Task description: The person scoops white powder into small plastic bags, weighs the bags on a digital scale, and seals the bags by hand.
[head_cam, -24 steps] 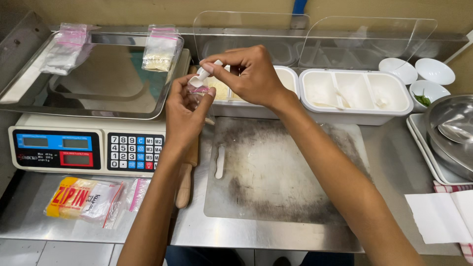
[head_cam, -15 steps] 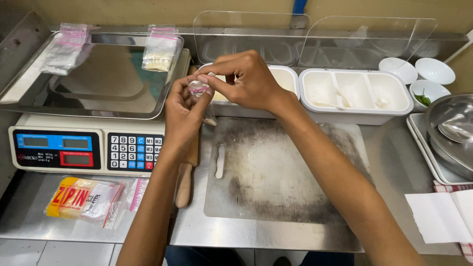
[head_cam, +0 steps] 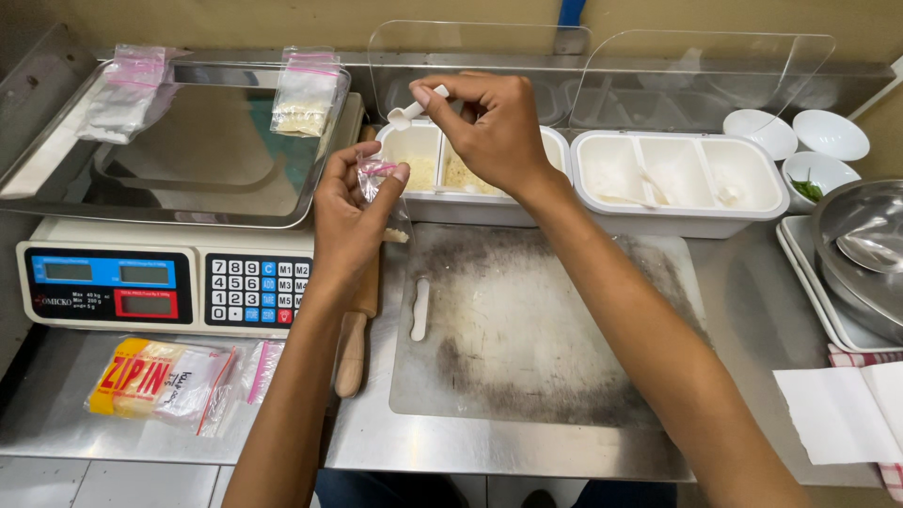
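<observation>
My left hand (head_cam: pixel 350 218) pinches a small clear zip bag (head_cam: pixel 384 198) with a pink strip, held open above the left edge of the cutting board (head_cam: pixel 536 329); a little pale powder lies in its bottom. My right hand (head_cam: pixel 489 127) holds a small white spoon (head_cam: pixel 416 107) by its handle, its bowl pointing left over the left white condiment box (head_cam: pixel 470 174), apart from the bag. That box holds pale yellowish powders.
A digital scale (head_cam: pixel 160 282) with a steel pan (head_cam: pixel 169 150) stands left; two filled zip bags (head_cam: pixel 303 92) lie on the pan. A pack of zip bags (head_cam: pixel 160 381) lies at front left. A second white box (head_cam: pixel 677 179), small bowls (head_cam: pixel 828 134), a steel bowl (head_cam: pixel 861 245) and paper (head_cam: pixel 842 409) sit right.
My right hand has lifted the spoon out of the bag and moved it up and right over the condiment box. My left hand has lowered the bag slightly.
</observation>
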